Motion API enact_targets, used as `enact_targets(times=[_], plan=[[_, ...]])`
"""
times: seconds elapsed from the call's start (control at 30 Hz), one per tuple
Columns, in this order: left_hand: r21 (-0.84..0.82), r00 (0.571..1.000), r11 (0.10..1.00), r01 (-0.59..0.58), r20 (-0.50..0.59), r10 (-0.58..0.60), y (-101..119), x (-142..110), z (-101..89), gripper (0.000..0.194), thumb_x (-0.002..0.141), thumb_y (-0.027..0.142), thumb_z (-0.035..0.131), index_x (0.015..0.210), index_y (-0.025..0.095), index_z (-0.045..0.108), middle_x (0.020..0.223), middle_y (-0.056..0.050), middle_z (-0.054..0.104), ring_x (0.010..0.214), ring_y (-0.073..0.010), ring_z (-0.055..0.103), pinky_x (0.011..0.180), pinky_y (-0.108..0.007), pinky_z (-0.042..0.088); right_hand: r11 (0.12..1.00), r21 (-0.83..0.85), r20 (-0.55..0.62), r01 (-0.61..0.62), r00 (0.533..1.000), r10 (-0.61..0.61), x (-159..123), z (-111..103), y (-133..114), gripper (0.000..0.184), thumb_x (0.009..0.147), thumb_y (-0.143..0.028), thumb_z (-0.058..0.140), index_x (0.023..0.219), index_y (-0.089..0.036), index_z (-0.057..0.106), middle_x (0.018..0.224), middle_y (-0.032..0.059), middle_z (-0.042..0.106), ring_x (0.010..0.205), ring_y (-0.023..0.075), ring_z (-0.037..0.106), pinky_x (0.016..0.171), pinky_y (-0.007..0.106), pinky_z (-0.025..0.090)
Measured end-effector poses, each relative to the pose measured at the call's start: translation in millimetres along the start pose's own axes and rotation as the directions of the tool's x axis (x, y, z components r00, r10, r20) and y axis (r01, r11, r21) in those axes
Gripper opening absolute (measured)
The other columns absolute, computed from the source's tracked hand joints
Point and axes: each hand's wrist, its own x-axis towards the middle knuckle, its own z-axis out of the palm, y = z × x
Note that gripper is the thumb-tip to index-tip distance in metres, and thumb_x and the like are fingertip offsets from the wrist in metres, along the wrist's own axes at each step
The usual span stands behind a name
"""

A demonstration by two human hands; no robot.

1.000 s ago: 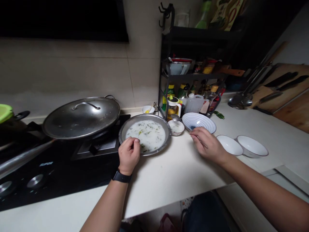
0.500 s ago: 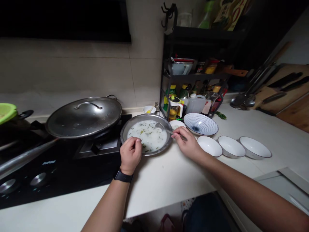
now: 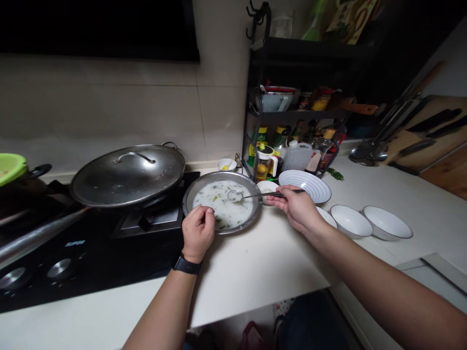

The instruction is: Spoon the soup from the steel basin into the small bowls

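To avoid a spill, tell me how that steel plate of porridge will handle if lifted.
The steel plate looks stiff and unlikely to flex. The runny-looking porridge lies wide and shallow, so it would probably slosh toward the edge at any tilt. Its smooth rim, pinched by the left hand, may feel slippery if wet.
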Motion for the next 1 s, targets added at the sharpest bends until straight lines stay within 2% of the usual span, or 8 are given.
enact_targets(times=[0.2,0.37,0.6,0.73,0.8,0.83,0.9,1.0], plan=[[-0.003,1.000,1.000,-0.012,0.004,0.012,0,0,0.0,0.026,0.097,0.022,0.053,0.073,0.019,0.062,0.069,-0.001,0.062,0.066,-0.0144,0.059,0.065,-0.028,0.043,0.996,-0.009,-0.072,0.086,0.994,-0.087,-3,-11,-34,0.016,0.079,-0.014,0.074,0.082,-0.017,0.058,0.075,0.0035,0.067,0.069,0.0221,0.077,0.070,0.037,0.070],[0.003,1.000,1.000,-0.009,0.002,0.009,-1,0,0.6,0.026,0.097,0.023,0.053,0.073,0.019,0.062,0.069,-0.001,0.062,0.066,-0.0147,0.059,0.065,-0.028,0.043,0.983,-0.072,-0.125,0.166,0.977,-0.174,6,-38,-56,0.011,0.081,-0.014,0.071,0.081,-0.017,0.060,0.074,0.0042,0.068,0.067,0.0210,0.077,0.068,0.034,0.070],[0.011,1.000,1.000,0.000,0.006,-0.001,-1,-1,0.6,0.026,0.097,0.024,0.053,0.073,0.020,0.062,0.069,-0.002,0.064,0.067,-0.0154,0.060,0.066,-0.029,0.044,0.958,-0.184,-0.160,0.220,0.955,-0.251,28,-74,-37,0.016,0.079,-0.023,0.076,0.078,-0.020,0.060,0.069,0.0020,0.068,0.064,0.0211,0.077,0.066,0.035,0.069],[0.012,1.000,1.000,0.006,0.008,-0.006,-1,-1,0.2,0.026,0.097,0.024,0.053,0.073,0.020,0.063,0.070,-0.003,0.064,0.067,-0.0157,0.060,0.066,-0.029,0.044,0.894,-0.344,-0.061,0.287,0.943,-0.326,33,-83,-19,0.015,0.084,-0.032,0.072,0.079,-0.025,0.061,0.066,0.0029,0.070,0.060,0.0237,0.074,0.061,0.040,0.067],[0.013,1.000,1.000,0.002,0.007,-0.003,-1,-1,0.0,0.027,0.097,0.025,0.053,0.073,0.020,0.062,0.070,-0.003,0.064,0.067,-0.0157,0.060,0.066,-0.029,0.044,0.748,-0.521,0.076,0.410,0.896,-0.437,27,-86,-14,0.013,0.090,-0.034,0.065,0.082,-0.025,0.061,0.071,0.0048,0.071,0.066,0.0250,0.074,0.065,0.043,0.065],[0.015,1.000,1.000,0.002,0.007,-0.002,-1,-1,-0.1,0.027,0.097,0.025,0.053,0.073,0.020,0.062,0.070,-0.003,0.064,0.067,-0.0157,0.060,0.066,-0.028,0.044,0.615,-0.608,0.192,0.502,0.844,-0.500,23,-88,-13,0.013,0.093,-0.034,0.062,0.083,-0.025,0.061,0.076,0.0059,0.071,0.072,0.0255,0.074,0.069,0.044,0.064],[0.018,1.000,1.000,0.001,0.008,-0.001,0,-1,-0.3,0.027,0.097,0.025,0.053,0.073,0.020,0.062,0.069,-0.002,0.063,0.066,-0.0154,0.059,0.065,-0.028,0.044,0.283,-0.666,0.480,0.690,0.687,-0.545,15,-91,-12,0.012,0.096,-0.031,0.057,0.088,-0.023,0.063,0.086,0.0083,0.071,0.083,0.0256,0.072,0.077,0.044,0.061],[0.013,1.000,1.000,-0.004,0.008,0.004,0,-1,-0.2,0.027,0.097,0.024,0.052,0.073,0.020,0.062,0.069,-0.002,0.063,0.066,-0.0152,0.059,0.065,-0.028,0.044,-0.114,-0.536,0.792,0.836,0.452,-0.411,6,-95,-12,0.013,0.098,-0.024,0.052,0.098,-0.021,0.065,0.098,0.0117,0.069,0.087,0.0244,0.068,0.076,0.040,0.059]])
